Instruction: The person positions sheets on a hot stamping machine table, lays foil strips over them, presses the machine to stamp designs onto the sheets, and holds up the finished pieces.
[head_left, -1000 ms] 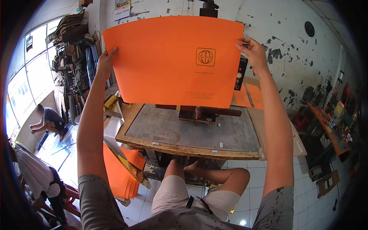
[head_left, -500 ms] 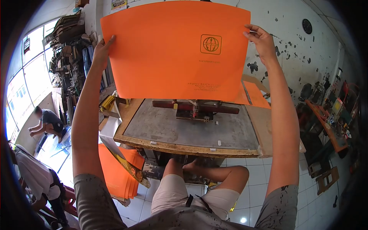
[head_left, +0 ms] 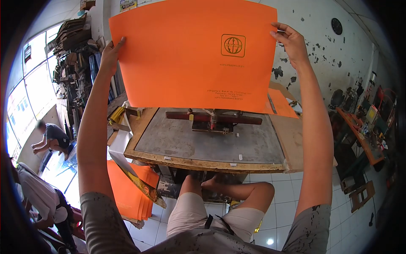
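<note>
Both my hands hold up a large orange sheet (head_left: pixel 169 59) in front of me. It carries a printed globe emblem (head_left: pixel 233 45) and lines of small text on its right half. My left hand (head_left: pixel 112 53) pinches the sheet's left edge, thumb on the near face. At the upper right edge my right hand (head_left: pixel 292 40) grips with thumb and fingers. Below the sheet lies a grey metal plate (head_left: pixel 186 148) in a wooden frame. A dark red bar with a metal mechanism (head_left: pixel 213 120) stands on it, partly hidden by the sheet.
Orange sheets (head_left: pixel 131 194) are stacked low on the left beside a gold foil strip (head_left: pixel 146 188). Another orange sheet (head_left: pixel 282 103) lies at the table's right. One person (head_left: pixel 53 137) crouches by the window; another person (head_left: pixel 40 192) is nearer. A cluttered bench (head_left: pixel 361 137) stands right.
The orange sheet has risen very slightly in view, along with my hands. My grip on both edges stays the same.
</note>
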A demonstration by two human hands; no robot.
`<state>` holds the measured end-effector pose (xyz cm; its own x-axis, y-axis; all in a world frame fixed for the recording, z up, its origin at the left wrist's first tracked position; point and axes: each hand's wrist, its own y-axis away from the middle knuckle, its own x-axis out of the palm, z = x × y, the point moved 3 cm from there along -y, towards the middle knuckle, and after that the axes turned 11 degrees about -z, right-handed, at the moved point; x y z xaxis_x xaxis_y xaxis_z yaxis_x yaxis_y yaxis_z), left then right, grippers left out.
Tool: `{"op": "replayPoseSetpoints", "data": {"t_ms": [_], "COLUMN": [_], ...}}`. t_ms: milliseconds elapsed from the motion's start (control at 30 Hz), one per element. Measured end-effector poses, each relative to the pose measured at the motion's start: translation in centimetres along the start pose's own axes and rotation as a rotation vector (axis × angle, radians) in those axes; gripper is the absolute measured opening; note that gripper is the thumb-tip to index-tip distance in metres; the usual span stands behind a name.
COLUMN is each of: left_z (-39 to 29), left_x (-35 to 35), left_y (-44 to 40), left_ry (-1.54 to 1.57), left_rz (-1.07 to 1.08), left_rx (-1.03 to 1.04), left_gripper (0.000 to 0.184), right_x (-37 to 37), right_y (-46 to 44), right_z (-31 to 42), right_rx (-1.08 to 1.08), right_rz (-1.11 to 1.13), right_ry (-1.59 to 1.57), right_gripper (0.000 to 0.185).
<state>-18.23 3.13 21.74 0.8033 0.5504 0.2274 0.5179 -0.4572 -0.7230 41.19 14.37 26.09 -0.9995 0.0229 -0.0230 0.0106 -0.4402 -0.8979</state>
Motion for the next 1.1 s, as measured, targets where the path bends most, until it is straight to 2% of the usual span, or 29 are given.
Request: {"op": "replayPoseSetpoints", "data": {"t_ms": [667, 1100], "left_z": [0.7, 2.2], "left_x": [0.7, 1.2], "left_y": [1.2, 4.3], "left_ry": [-0.01, 0.099], "left_rz": [0.017, 0.063], "left_rx": [-0.003, -0.063], "left_gripper": [0.056, 0.05], "right_x": [-1.1, -2.2], "right_y": [1.1, 3.3], "right_z": [0.3, -0.2], "right_rx": [0.0, -0.011], "right_rz": [-0.008, -0.049], "right_ry": [-0.001, -0.029], "right_gripper": [0.03, 0.03]}}
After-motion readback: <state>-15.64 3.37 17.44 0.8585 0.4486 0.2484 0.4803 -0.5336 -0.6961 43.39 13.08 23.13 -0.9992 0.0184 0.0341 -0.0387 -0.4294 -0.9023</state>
